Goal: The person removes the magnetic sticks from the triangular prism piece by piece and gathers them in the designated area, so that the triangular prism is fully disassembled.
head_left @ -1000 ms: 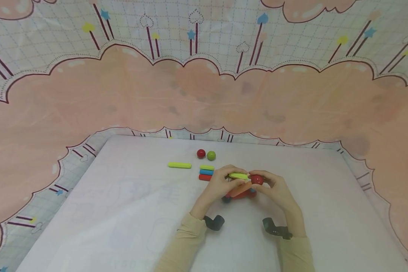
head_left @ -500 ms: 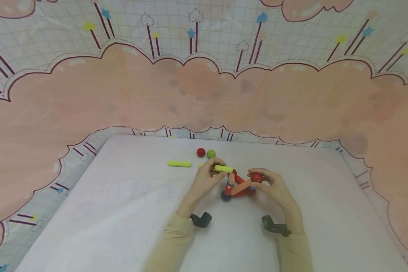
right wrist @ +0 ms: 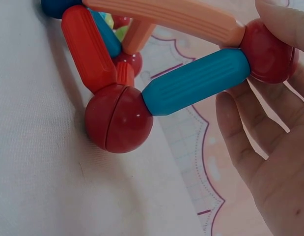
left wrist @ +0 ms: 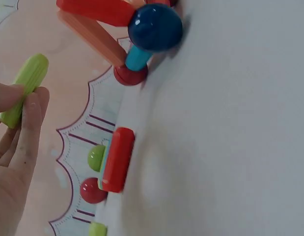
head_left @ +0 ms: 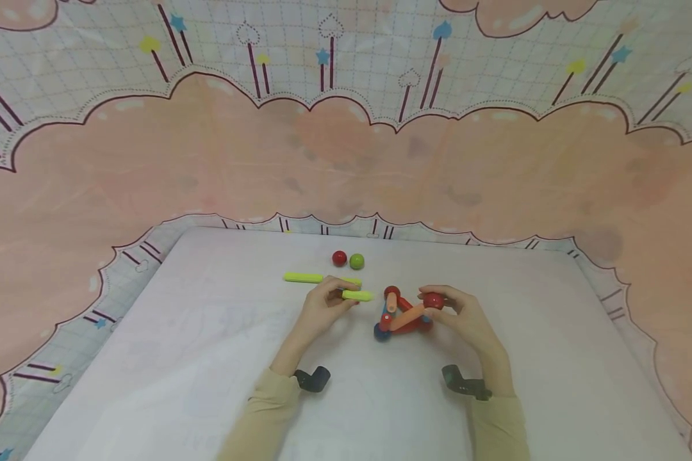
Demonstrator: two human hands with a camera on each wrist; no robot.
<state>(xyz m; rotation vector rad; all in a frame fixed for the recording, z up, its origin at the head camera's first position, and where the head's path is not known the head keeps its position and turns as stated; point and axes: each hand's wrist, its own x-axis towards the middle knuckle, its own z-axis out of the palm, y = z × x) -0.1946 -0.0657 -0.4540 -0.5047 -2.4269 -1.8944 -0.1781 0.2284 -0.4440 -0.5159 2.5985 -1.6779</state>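
Note:
My left hand [head_left: 320,312] pinches a yellow-green ridged rod [head_left: 357,296] between thumb and fingers, held above the table left of a built frame of magnetic rods and balls. With its thumb and fingers, my right hand [head_left: 467,317] grips a red ball [head_left: 434,301] at a raised corner of that frame. An orange rod [head_left: 407,317] and a blue rod [right wrist: 196,82] meet at this ball. Lower down, another red ball [right wrist: 120,119] joins the blue rod to a red rod [right wrist: 89,49]. A dark blue ball [head_left: 382,331] forms the near left corner on the table.
Behind my left hand lie a loose red ball [head_left: 339,258], a green ball [head_left: 357,261] and a yellow-green rod [head_left: 303,277]. A red rod [left wrist: 118,160] lies near them in the left wrist view. Patterned cloth [head_left: 346,153] hangs beyond the white table [head_left: 179,358].
My left hand has moved left, away from the frame, carrying the yellow-green rod that was close to the held red ball. My right hand stays on that ball.

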